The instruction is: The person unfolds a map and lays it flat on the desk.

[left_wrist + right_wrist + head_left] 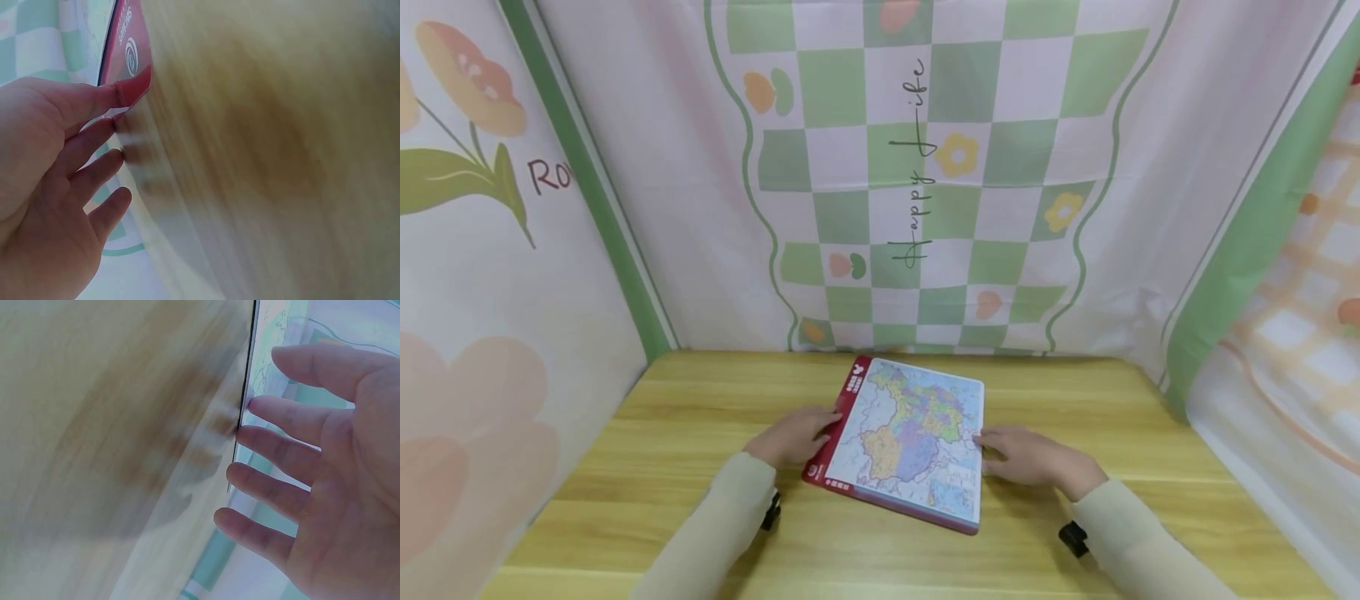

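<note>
A flat rectangular map board point(917, 442) with a red strip down its left side lies slightly turned on the wooden table. It shows a coloured map and looks fairly thick along its front edge. My left hand point(790, 435) pinches the red left edge. In the left wrist view, the thumb point(103, 100) lies on top of the red strip and the index fingertip sits at the edge below it. At the opposite edge is my right hand point(1033, 457). Its fairly straight fingers point(281, 447) touch the board's side in the right wrist view, with the thumb held apart.
The table point(700, 400) has a light wood grain. Behind it hangs a curtain point(902, 208) with green and white checks, and more printed cloth point(475, 333) closes off both sides. Black bands point(1072, 539) show at the cuffs of the pale sleeves point(715, 517).
</note>
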Tool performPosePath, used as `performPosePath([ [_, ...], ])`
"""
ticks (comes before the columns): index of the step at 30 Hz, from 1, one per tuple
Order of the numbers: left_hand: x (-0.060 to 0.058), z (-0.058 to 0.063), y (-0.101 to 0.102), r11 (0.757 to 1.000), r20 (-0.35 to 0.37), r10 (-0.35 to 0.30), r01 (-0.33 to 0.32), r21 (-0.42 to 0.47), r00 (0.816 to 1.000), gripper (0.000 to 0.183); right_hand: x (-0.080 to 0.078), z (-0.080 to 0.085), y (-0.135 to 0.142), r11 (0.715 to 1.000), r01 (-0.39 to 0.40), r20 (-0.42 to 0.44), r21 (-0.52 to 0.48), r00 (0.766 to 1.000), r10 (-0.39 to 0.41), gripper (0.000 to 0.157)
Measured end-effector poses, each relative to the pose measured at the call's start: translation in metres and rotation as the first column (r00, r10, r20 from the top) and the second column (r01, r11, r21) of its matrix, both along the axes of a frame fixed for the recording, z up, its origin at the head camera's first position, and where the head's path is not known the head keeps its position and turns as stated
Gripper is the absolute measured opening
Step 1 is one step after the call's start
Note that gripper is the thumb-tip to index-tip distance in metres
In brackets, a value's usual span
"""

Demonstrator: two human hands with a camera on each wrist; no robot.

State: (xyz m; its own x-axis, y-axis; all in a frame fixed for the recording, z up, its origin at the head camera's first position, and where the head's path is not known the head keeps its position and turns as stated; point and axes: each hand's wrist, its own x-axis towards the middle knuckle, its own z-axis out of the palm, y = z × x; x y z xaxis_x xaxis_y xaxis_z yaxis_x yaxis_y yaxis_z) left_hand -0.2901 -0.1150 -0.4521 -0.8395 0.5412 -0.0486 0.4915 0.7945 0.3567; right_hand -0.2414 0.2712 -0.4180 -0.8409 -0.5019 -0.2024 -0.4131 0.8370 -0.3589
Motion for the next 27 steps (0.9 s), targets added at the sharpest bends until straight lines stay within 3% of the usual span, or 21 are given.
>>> performPosePath([
  [10,0.0,-0.001,0.001,1.0,0.021,0.012,-0.012,-0.008,1.0,0.044,0.002,0.0,-0.003,1.0,0.002,-0.05,0.018,0.999,-0.001,0.047],
  [27,0.016,0.002,0.0,0.999,-0.032,-0.013,0.011,-0.051,0.999,0.047,-0.002,0.002,-0.012,0.999,0.033,-0.059,0.026,0.998,-0.031,0.05],
])
